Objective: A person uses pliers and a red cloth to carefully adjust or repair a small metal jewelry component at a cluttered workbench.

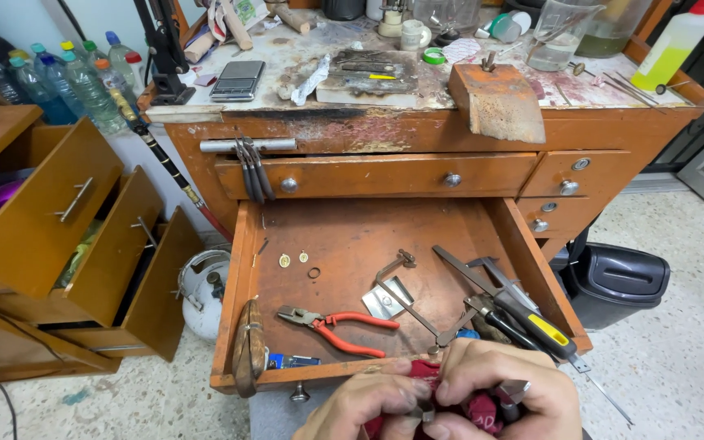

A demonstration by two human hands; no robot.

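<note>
Both hands sit together at the front lip of the open wooden tray drawer (246, 269). Left hand (360, 407) curled shut, fingers pinching a crumpled red cloth (482, 411). Right hand (503, 383) also closed over the same cloth, thumb pressing on top. A small grey metal piece (427, 414) shows between the thumbs; can't tell what it is or which hand grips it.

Contents of the tray drawer:
- red-handled pliers (340, 326), front centre, lying flat
- thin-framed metal saw (409, 301), mid-drawer, just right of the pliers
- steel vernier caliper (482, 281), right side, lying diagonally
- black tool with a yellow grip patch (543, 330), front right, near the right hand
- two small gold-coloured rings (293, 259) and a dark ring (314, 272), left rear part of the floor
- small blue object (291, 360) at the front left corner, beside a curved brown wooden piece (248, 346) on the left wall

Above the tray drawer: a shut long wooden drawer with round metal knobs (376, 175), then a cluttered worktop (230, 106) with a clear glass beaker (560, 33) holding a little liquid.

Left of the tray drawer: an orange cabinet with three pulled-out drawers (67, 244); contents mostly hidden. Right of it: a black lidded bin (621, 281) on the floor.
</note>
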